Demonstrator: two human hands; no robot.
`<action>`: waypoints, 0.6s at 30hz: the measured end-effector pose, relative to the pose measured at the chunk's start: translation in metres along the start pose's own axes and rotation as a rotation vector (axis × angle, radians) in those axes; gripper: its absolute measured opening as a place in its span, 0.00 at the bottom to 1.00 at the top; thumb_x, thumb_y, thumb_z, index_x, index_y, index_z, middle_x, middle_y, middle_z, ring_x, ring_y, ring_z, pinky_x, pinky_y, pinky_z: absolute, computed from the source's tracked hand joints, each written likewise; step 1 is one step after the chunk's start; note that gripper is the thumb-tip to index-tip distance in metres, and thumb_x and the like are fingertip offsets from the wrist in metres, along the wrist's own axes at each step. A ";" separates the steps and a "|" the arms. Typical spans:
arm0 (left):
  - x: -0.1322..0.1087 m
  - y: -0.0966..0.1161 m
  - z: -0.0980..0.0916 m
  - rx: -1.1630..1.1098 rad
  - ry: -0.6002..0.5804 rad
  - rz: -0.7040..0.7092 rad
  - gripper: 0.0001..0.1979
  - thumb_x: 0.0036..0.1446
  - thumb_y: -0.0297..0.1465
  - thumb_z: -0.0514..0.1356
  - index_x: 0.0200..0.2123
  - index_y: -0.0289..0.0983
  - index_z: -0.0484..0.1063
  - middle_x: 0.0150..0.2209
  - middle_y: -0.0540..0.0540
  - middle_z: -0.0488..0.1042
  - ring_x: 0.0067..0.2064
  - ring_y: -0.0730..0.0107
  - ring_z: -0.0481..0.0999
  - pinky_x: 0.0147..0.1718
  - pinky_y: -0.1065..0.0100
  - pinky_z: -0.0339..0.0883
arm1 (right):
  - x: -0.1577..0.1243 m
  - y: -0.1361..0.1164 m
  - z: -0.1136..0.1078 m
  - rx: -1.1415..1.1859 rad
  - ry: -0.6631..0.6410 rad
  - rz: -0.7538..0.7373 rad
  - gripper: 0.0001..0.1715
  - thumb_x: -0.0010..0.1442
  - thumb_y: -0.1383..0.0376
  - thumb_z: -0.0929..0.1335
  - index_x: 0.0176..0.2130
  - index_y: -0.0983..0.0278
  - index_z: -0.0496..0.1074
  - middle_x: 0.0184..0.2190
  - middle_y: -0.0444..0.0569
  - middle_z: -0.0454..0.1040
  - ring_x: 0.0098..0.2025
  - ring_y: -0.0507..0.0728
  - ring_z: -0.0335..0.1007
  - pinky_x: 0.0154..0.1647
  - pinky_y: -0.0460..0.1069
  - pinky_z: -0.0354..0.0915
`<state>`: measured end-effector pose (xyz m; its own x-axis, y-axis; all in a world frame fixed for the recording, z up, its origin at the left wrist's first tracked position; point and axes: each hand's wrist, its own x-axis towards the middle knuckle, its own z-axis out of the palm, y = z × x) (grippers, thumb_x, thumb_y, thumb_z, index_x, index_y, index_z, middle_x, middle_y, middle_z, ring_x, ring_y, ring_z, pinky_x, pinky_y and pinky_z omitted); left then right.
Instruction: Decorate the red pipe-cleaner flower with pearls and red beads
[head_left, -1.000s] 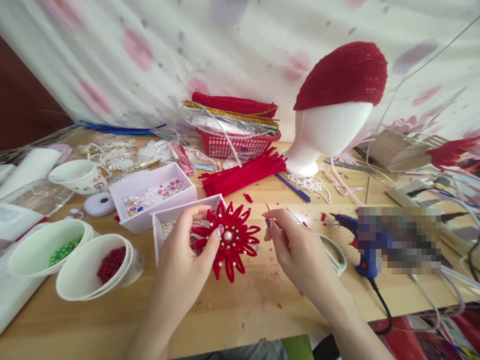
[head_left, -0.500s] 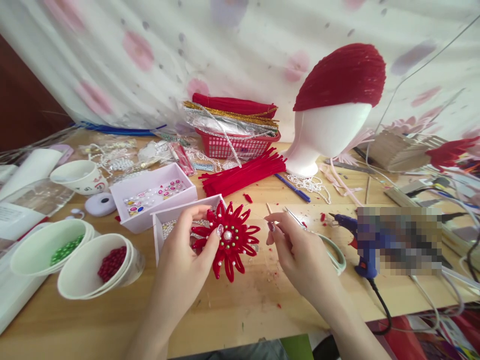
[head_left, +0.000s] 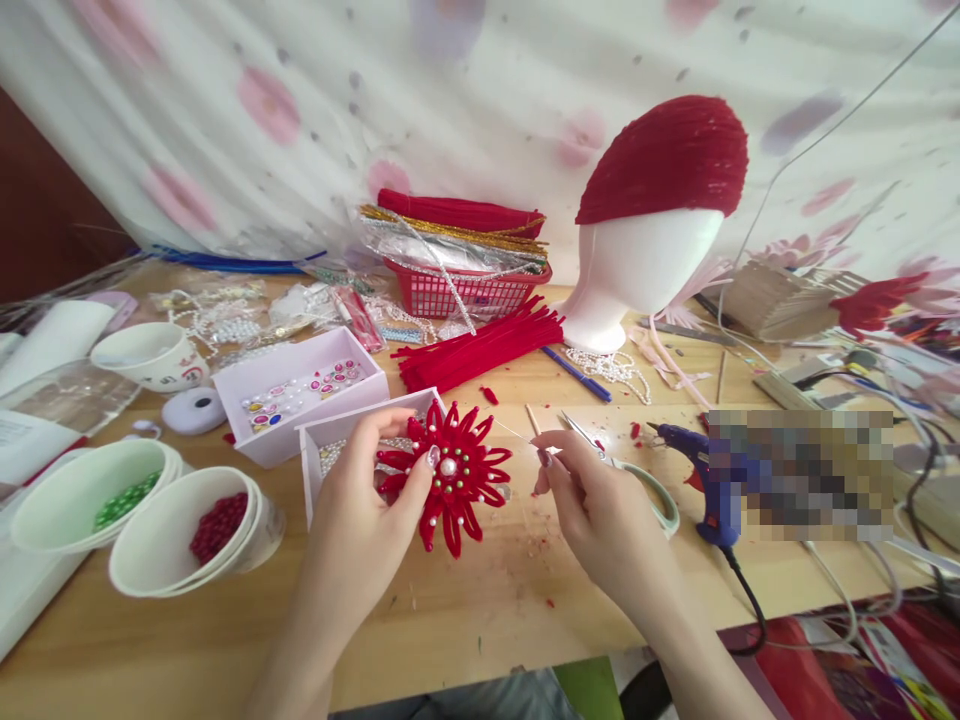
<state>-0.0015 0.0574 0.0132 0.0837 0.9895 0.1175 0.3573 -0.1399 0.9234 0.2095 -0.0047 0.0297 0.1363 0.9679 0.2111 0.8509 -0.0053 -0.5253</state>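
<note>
Head view, red flower (head_left: 474,476), left hand (head_left: 367,510) covering part

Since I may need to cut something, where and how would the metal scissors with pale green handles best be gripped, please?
Probably by the curved pale green loop, from the right: it protrudes past the right hand, while the pointed blades face away.

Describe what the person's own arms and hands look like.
The left forearm and right forearm are bare, with no sleeves, watch or bracelet showing. The left hand and right hand are ungloved, and no ring can be made out. The left thumbnail looks glossy and decorated, and the right thumbnail looks polished; their exact designs are too small to tell.
</note>
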 end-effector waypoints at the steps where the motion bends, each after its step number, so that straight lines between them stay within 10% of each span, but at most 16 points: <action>1: 0.000 0.000 0.000 0.000 -0.002 0.000 0.16 0.60 0.37 0.60 0.52 0.46 0.68 0.52 0.46 0.75 0.55 0.56 0.74 0.56 0.49 0.66 | 0.000 0.000 0.000 -0.004 0.003 -0.001 0.10 0.69 0.66 0.58 0.45 0.61 0.67 0.25 0.41 0.77 0.21 0.53 0.71 0.26 0.46 0.60; 18: -0.002 0.000 -0.001 0.022 -0.008 -0.023 0.22 0.61 0.38 0.59 0.58 0.46 0.66 0.54 0.42 0.76 0.56 0.53 0.75 0.56 0.47 0.67 | -0.011 0.011 -0.004 0.089 0.048 0.093 0.10 0.70 0.61 0.60 0.48 0.59 0.65 0.26 0.41 0.78 0.15 0.51 0.59 0.20 0.47 0.57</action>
<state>-0.0026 0.0558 0.0133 0.0826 0.9922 0.0937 0.3798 -0.1183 0.9175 0.2192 -0.0166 0.0247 0.2380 0.9513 0.1960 0.7856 -0.0698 -0.6148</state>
